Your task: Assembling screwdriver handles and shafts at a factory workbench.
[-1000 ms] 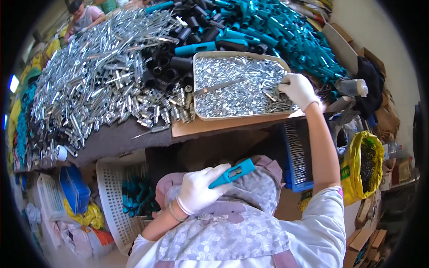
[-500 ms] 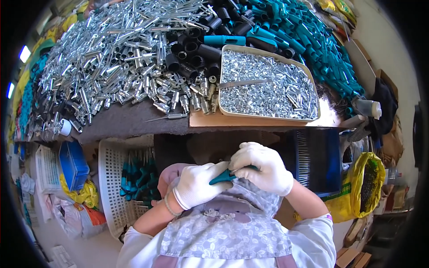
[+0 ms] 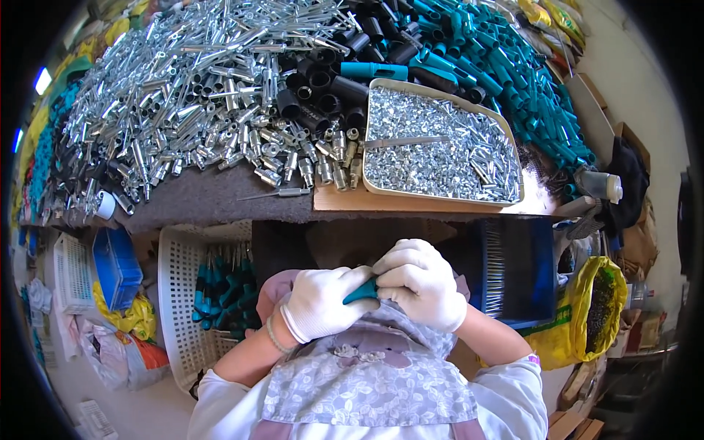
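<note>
In front of my chest I hold a teal plastic handle (image 3: pixel 361 292). My left hand (image 3: pixel 323 302), in a white knit glove, is closed round its left part. My right hand (image 3: pixel 422 284), gloved the same way, has its fingers curled over the right end, so that end is hidden. Whether a smaller part sits between the right fingertips cannot be made out. Beyond my hands, on the bench, a cream tray (image 3: pixel 440 194) holds many small silver metal pieces, with a flat metal strip (image 3: pixel 407 141) lying across them.
Silver metal parts (image 3: pixel 198 95), black sleeves (image 3: pixel 319 81) and teal handles (image 3: pixel 506 88) are heaped on the bench (image 3: pixel 198 196). A thin pointed tool (image 3: pixel 293 192) lies near its edge. Left stands a white basket (image 3: pixel 176 308) with teal-handled tools; right, a blue bin (image 3: pixel 528 271) and yellow sack (image 3: pixel 565 337).
My right hand has turned and closed further over the handle's right end, and its fingers now cover more of it. The left hand keeps its grip. The view has shifted slightly.
</note>
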Motion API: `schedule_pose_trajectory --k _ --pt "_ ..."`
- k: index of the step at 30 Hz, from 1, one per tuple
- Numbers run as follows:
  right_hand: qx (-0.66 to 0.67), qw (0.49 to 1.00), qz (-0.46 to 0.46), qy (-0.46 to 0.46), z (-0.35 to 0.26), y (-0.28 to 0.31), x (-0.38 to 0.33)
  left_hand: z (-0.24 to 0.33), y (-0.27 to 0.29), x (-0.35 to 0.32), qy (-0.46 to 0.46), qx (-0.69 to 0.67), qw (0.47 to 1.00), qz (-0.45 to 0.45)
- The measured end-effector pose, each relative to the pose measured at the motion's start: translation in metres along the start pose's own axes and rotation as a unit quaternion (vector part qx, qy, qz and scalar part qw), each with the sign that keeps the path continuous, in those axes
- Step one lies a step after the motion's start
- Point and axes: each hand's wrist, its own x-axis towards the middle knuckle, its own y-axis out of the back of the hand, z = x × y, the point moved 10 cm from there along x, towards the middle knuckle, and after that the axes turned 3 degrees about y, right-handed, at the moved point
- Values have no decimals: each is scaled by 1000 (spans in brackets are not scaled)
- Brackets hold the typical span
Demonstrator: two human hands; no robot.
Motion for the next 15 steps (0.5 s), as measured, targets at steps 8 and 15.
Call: schedule_pose_trajectory --k 8,15 --pt "-187 972 -139 -28 -28 -12 4 6 -4 1 -7 47 998 -36" --pt "118 854 -325 -389 43 -31 -28 15 -8 -4 -28 95 990 -96"
